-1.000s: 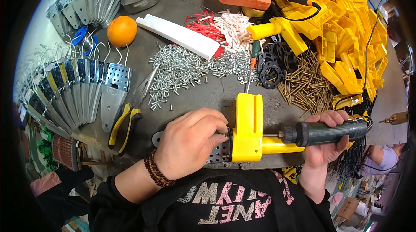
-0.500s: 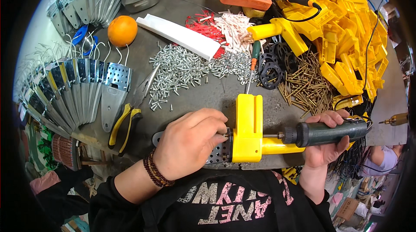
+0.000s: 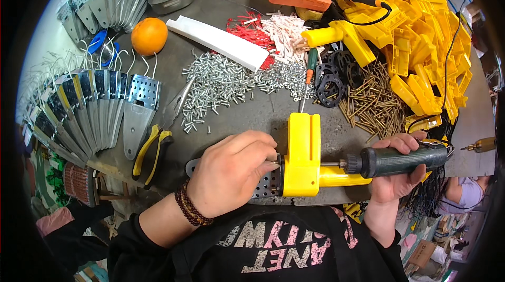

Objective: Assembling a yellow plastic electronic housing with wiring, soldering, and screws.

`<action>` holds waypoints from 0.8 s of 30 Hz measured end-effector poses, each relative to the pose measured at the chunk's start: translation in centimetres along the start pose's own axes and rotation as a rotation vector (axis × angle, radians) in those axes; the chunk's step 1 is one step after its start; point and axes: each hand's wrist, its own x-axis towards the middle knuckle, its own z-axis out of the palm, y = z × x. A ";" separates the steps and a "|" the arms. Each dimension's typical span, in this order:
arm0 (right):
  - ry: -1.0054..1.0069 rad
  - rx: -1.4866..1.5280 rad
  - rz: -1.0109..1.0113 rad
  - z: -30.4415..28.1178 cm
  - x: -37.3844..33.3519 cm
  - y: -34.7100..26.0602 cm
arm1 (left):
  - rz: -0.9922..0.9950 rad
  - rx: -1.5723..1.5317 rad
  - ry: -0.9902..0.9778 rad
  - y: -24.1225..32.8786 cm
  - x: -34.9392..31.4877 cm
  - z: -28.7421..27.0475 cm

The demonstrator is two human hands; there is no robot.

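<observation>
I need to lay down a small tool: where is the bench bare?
Bare bench shows between the silver screws and the left hand, left of the yellow housing. A smaller patch lies between that housing and the brass-coloured screws. The upper right is crowded with yellow parts.

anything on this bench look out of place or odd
Yes, a round orange fruit sits left of the long white channel, looking odd as apparent food among hardware. The small silver screws also lie loose in a heap on the dark grey tabletop, though nothing shows they were spilled.
</observation>
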 end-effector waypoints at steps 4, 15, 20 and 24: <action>0.006 -0.005 0.000 0.0 0.0 -0.1 | -0.019 -0.033 0.003 0.0 0.0 0.0; -0.042 -0.009 0.009 -0.1 0.1 0.0 | -0.029 -0.036 -0.017 -0.1 0.0 0.1; 0.027 -0.006 0.002 -0.1 0.0 0.0 | -0.053 -0.060 -0.011 0.1 0.2 -0.2; -0.007 0.021 0.001 0.0 0.0 0.1 | -0.009 -0.010 -0.008 -0.1 0.1 0.0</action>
